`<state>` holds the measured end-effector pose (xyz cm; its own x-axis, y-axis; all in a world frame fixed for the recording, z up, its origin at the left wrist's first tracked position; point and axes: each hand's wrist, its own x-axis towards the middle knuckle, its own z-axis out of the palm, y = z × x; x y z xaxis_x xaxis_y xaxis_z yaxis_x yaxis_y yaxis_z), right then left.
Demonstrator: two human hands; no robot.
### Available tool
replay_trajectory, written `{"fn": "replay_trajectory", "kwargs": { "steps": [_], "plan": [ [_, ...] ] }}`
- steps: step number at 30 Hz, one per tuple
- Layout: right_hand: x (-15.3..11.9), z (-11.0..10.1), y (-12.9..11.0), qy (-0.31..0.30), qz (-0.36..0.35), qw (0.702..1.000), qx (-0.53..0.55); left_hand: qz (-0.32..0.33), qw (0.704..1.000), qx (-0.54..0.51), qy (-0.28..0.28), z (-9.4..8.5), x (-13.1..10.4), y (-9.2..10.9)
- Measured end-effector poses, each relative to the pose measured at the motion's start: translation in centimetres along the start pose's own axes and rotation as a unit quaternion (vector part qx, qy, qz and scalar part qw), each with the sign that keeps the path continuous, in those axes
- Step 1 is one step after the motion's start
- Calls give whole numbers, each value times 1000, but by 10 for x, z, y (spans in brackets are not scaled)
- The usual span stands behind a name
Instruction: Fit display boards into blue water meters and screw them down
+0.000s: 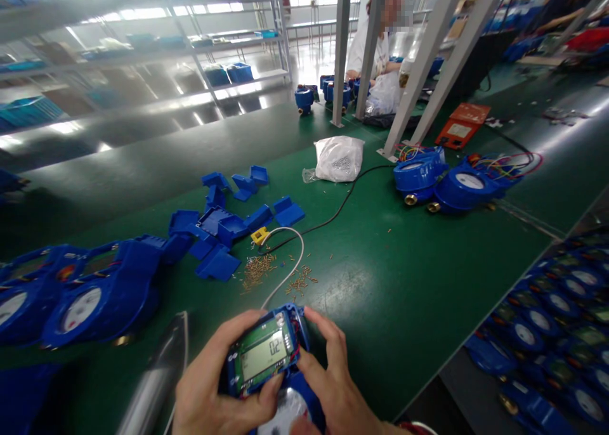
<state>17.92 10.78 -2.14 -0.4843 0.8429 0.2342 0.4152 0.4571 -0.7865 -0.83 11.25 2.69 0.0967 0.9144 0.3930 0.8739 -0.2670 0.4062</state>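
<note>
A blue water meter (304, 387) with an uncovered green circuit board and a lit display (264, 357) is held between my two hands at the bottom centre. My left hand (214, 378) wraps around its left side, thumb on the lower edge of the board housing. On the other side, my right hand (335, 375) grips the housing near red and dark wires. The meter's round dial is partly covered by my fingers. Beyond the hands lie loose brass-coloured screws (259, 270) and a yellow plastic piece (260, 235) beside a white cable (301, 251).
Blue plastic covers (216, 226) are heaped left of the screws. Blue meters (99, 295) stand at left, others (469, 182) at right with loose wires. A silver cylindrical tool (155, 384) lies lower left. A white bag (339, 158), metal posts (341, 54) and a seated person (375, 48) are farther back.
</note>
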Motion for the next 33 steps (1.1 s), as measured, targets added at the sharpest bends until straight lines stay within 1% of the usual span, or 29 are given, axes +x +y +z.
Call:
{"fn": "replay_trajectory", "kwargs": {
  "steps": [5,8,10,13,16,20,22,26,30,33],
  "plan": [
    [9,9,-5,11,10,999,-38,0,1000,4,4,-1,-2,-1],
    [11,12,-1,7,-20,999,-49,2,1000,6,7,0,-3,-2],
    [13,10,0,-11,-29,998,-48,1,1000,5,5,0,-3,-1],
    [15,3,-2,-49,-19,998,-34,-8,1000,1,3,0,-1,1],
    [15,-4,-5,-59,-15,998,-16,-12,1000,2,10,0,2,4],
    [6,-8,2,-72,-59,995,-15,-12,1000,2,9,-1,3,5],
    [-1,-6,7,-77,-70,994,-17,-14,1000,1,11,-1,2,5],
    [-11,-1,10,-46,-42,998,-10,-19,1000,-1,15,0,2,5],
    [-8,4,8,-16,-28,999,-11,-16,1000,5,11,0,2,4],
    [-8,8,11,0,-24,999,-22,-11,1000,7,4,-1,1,2]
  ]
}}
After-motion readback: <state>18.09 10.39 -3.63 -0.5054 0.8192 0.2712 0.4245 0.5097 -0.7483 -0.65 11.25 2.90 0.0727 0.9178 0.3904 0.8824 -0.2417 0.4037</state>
